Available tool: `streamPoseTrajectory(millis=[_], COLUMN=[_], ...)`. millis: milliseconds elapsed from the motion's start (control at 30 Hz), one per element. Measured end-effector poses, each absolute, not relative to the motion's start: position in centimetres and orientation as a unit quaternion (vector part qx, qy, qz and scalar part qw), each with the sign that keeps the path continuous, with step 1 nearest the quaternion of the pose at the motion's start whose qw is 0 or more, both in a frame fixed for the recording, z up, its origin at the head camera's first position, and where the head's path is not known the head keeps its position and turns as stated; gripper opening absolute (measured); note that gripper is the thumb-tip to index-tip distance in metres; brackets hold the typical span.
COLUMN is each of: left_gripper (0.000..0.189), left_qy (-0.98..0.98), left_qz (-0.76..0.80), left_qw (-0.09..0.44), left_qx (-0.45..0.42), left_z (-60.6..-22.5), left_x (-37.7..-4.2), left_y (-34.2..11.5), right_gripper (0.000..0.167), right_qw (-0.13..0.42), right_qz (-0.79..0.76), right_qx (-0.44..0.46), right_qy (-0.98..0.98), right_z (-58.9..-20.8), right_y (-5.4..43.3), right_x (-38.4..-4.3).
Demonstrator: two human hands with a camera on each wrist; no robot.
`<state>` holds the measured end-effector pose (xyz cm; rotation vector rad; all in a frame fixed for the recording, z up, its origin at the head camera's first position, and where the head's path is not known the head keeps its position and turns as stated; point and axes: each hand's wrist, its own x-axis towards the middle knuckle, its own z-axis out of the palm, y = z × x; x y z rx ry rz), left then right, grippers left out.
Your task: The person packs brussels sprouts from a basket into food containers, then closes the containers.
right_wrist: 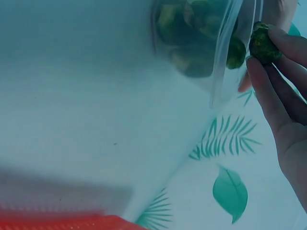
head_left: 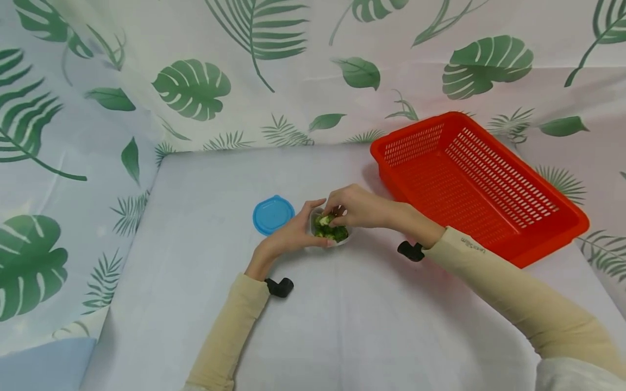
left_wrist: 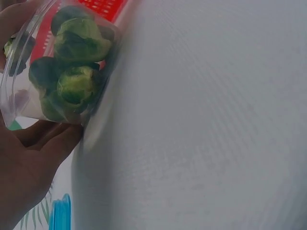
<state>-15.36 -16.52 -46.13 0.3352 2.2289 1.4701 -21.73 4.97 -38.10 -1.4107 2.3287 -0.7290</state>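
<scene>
My left hand point(head_left: 288, 233) holds a small clear plastic container point(right_wrist: 219, 72) around its side, thumb toward the near rim. Several green Brussels sprouts point(left_wrist: 79, 86) fill it, seen through its wall in the left wrist view. Over the container's mouth, my right hand point(head_left: 359, 206) pinches one Brussels sprout point(right_wrist: 264, 44) between thumb and fingertips. That sprout is at the opening, just outside the rim in the right wrist view. A round blue lid point(head_left: 273, 215) lies flat on the table, left of the container and beyond the left hand.
A large red slotted basket point(head_left: 455, 187) stands at the right rear, its left wall close to the right forearm. The white-covered table point(head_left: 313, 326) meets a leaf-printed cloth point(head_left: 288, 70) at the back and sides. Black wrist cameras point(head_left: 280, 288) sit under both wrists.
</scene>
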Motion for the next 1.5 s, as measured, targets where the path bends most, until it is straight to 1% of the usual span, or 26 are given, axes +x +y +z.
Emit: streamPoseTrajectory(millis=[133,367,700,900,1167,1500], left_gripper=[0.1,0.097,0.096,0.098,0.098,0.095], left_qy=[0.805,0.788,0.775,0.787,0.784,0.782], left_qz=[0.539,0.558,0.572,0.559,0.561,0.562], left_qw=[0.215,0.222,0.226,0.225,0.223,0.222], left_qx=[0.124,0.135,0.143,0.132,0.145,0.155], left_z=[-46.1,-46.5,-46.5,-46.3,-46.4,-46.5], left_x=[-15.4,-15.5,-15.5,-15.5,-15.3,-15.6], left_y=[-16.7,-16.7,-16.3,-16.4,-16.4,-16.4], right_gripper=[0.022,0.021,0.022,0.019,0.005,0.006], right_qw=[0.157,0.165,0.145,0.131,0.112,0.111], right_qz=[-0.25,-0.219,-0.222,-0.237,-0.225,-0.233], right_qx=[-0.508,-0.518,-0.539,-0.547,-0.568,-0.55], right_qy=[0.809,0.811,0.8,0.792,0.784,0.794], right_z=[-38.4,-38.9,-39.7,-39.4,-40.2,-40.7], right_y=[4.1,3.1,3.4,3.8,3.5,3.2], right_x=[-21.5,-20.9,-20.5,-20.5,-20.6,-20.3])
